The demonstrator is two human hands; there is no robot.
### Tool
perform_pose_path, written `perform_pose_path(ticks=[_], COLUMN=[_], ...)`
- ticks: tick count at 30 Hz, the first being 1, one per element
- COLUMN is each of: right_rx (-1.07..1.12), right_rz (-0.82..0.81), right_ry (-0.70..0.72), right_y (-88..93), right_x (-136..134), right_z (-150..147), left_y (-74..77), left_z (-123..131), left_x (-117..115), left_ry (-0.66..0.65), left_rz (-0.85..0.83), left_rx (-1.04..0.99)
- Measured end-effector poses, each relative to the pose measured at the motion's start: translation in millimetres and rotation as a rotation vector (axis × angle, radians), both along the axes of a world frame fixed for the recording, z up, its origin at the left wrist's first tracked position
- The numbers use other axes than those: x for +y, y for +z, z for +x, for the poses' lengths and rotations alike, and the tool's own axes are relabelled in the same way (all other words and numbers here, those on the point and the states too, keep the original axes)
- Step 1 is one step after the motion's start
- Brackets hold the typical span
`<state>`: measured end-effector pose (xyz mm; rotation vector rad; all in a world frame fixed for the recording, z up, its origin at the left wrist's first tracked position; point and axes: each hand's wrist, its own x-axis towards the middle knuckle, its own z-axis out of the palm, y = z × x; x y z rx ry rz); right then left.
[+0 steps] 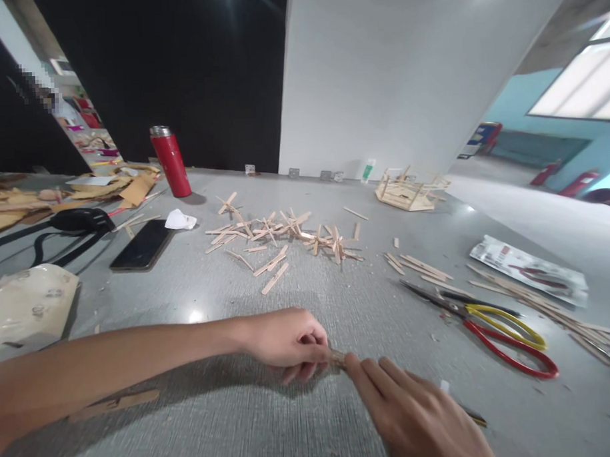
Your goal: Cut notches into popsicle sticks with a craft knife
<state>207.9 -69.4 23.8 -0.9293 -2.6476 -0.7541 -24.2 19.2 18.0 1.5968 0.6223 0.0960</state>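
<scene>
My left hand [291,339] is closed, its thumb and fingers pinching a short piece of wooden stick [337,357] low over the grey table. From the right, my right hand [411,401] grips the other end of that piece, its fingers held together. Most of the piece is hidden by the fingers. A dark, thin object with a yellowish edge [474,417] shows just beyond my right hand; I cannot tell whether it is held. Right of the hands lie scissors [458,308] with one yellow and one red handle. Under my left forearm is a flat wooden stick [118,403].
Wooden stick pieces [285,229] are scattered mid-table. A wooden stick frame [408,190] stands at the back right. Long sticks [552,306] lie beside a plastic packet [531,267]. On the left are a red flask [171,163], a phone [141,245] and a tape roll [32,301].
</scene>
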Motion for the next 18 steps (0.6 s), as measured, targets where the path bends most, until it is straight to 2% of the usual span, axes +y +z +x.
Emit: perform_pose_path(ticks=[8, 14, 18], right_rx=[0.025, -0.047, -0.058], right_rz=[-0.05, 0.007, -0.019], right_ry=[0.022, 0.036, 0.066], right_y=[-0.6, -0.1, 2.9], right_x=[6, 1, 5], right_z=[10, 4, 1], left_y=[-0.1, 5.9, 6.7], left_z=[0, 1, 2], left_x=[-1, -5, -6], left_ry=[0.024, 0.041, 0.024], left_rz=[-0.045, 0.046, 0.141], left_rx=[-0.025, 0.037, 0.01])
